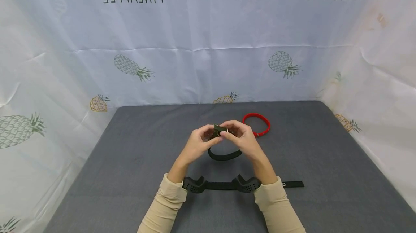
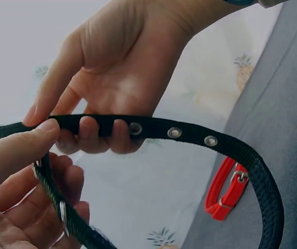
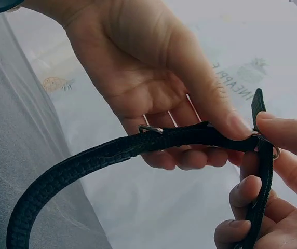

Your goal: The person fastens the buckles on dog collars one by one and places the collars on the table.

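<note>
Black woven nylon collar (image 1: 224, 154) w/ metal eyelets (image 2: 174, 133) is held up off the grey padded table (image 1: 130, 161), approx table centre, both ends pinched together between the two hands. Left hand (image 1: 198, 143) pinches one end btwn thumb and curled fingers; right hand (image 1: 242, 137) pinches the other end the same way, fingertips of both hands touching at the strap ends. Loop of the collar hangs down at 6 o'clock from the hands, toward the person. Left wrist view: strap tip lies across the right hand's fingers (image 2: 89, 137), three eyelets in a row showing past them. Right wrist view: small metal ring (image 3: 151, 128) on the strap sits against the left palm; second ring at the pinch point.

Red collar w/ metal buckle (image 1: 258, 123) lies flat on table at 2 o'clock from the hands, near but apart. Beige sleeves (image 1: 165, 204) on both forearms, black wrist-cam mounts (image 1: 195, 184) joined by a black strap. White pineapple-print cloth (image 1: 208, 45) backs the table at 12 o'clock and both sides.
</note>
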{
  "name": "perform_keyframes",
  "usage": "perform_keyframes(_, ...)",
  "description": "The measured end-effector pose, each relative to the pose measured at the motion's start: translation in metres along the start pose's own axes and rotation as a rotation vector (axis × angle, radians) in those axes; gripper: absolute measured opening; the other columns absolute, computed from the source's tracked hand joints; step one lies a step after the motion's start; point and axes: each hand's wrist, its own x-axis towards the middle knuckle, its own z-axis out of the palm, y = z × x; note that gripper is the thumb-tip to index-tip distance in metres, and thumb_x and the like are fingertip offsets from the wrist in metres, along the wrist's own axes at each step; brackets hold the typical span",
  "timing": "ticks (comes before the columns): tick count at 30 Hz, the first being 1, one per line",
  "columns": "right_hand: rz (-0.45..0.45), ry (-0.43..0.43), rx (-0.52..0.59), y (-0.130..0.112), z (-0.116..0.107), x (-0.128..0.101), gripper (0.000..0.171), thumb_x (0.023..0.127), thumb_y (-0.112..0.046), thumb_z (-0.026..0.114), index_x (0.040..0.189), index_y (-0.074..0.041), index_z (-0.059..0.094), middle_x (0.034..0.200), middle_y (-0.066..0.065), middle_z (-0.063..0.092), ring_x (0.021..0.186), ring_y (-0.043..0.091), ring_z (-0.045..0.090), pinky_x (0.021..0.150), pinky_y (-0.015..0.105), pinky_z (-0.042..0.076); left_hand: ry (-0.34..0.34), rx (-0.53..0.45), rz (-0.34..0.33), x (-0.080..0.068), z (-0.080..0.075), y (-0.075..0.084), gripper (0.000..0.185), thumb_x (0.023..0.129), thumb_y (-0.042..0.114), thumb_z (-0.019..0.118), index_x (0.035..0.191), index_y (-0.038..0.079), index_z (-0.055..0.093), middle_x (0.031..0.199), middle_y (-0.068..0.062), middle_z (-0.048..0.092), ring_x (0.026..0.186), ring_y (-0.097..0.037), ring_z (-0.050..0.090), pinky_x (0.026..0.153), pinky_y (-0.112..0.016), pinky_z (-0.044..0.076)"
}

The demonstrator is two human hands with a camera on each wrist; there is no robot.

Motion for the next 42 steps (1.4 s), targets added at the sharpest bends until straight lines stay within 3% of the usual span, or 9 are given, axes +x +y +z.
perform_keyframes(7, -0.02, 0.046, 0.019, -0.0026, -0.0028, -0.0001, 0.031, 0.092, -0.007, 0.063, 0.115, 0.013, 0.055, 0.098, -0.016, 0.064, 0.087, 0.004, 0.059, 0.08, 0.018, 0.051, 0.039, 0.084, 0.014, 0.0001, -0.0026, -0.0023, 0.034, 0.09, 0.011, 0.067, 0.122, 0.001, 0.062, 0.117, -0.018, 0.067, 0.109, -0.031, 0.065, 0.096, -0.043, 0.052)
perform_keyframes(13, -0.021, 0.062, 0.018, -0.0021, -0.0031, -0.0007, 0.028, 0.092, -0.007, 0.063, 0.114, 0.01, 0.056, 0.098, -0.016, 0.063, 0.088, 0.002, 0.058, 0.081, 0.019, 0.051, 0.086, 0.133, 0.135, 0.0005, -0.0014, -0.0033, 0.031, 0.09, 0.007, 0.066, 0.119, -0.002, 0.064, 0.111, -0.019, 0.067, 0.106, -0.031, 0.066, 0.095, -0.038, 0.054)
perform_keyframes(21, -0.03, 0.076, 0.013, -0.0034, -0.0035, -0.0006, 0.019, 0.092, -0.007, 0.064, 0.11, -0.002, 0.06, 0.096, -0.015, 0.062, 0.086, 0.003, 0.057, 0.08, 0.017, 0.049, 0.171, 0.111, 0.257, 0.0012, -0.0003, -0.0037, 0.027, 0.089, 0.003, 0.066, 0.115, -0.004, 0.066, 0.103, -0.02, 0.067, 0.096, -0.024, 0.068, 0.087, -0.024, 0.056)
perform_keyframes(32, -0.001, 0.056, -0.017, -0.0043, -0.0028, -0.0003, 0.025, 0.091, -0.004, 0.063, 0.111, 0.009, 0.056, 0.094, -0.015, 0.061, 0.083, 0.004, 0.056, 0.077, 0.019, 0.048, 0.217, 0.105, 0.313, 0.0013, -0.001, -0.0019, 0.025, 0.089, 0.007, 0.066, 0.112, -0.004, 0.068, 0.099, -0.019, 0.067, 0.087, 0.0, 0.063, 0.077, -0.019, 0.056)
perform_keyframes(42, 0.022, 0.036, -0.04, -0.003, -0.0033, 0.001, 0.024, 0.091, -0.003, 0.063, 0.111, 0.009, 0.058, 0.091, -0.016, 0.062, 0.077, 0.004, 0.054, 0.072, 0.019, 0.046, 0.215, 0.141, 0.336, 0.0019, -0.0035, -0.001, 0.026, 0.087, 0.003, 0.067, 0.112, -0.004, 0.068, 0.098, -0.019, 0.068, 0.079, 0.001, 0.057, 0.068, -0.018, 0.053)
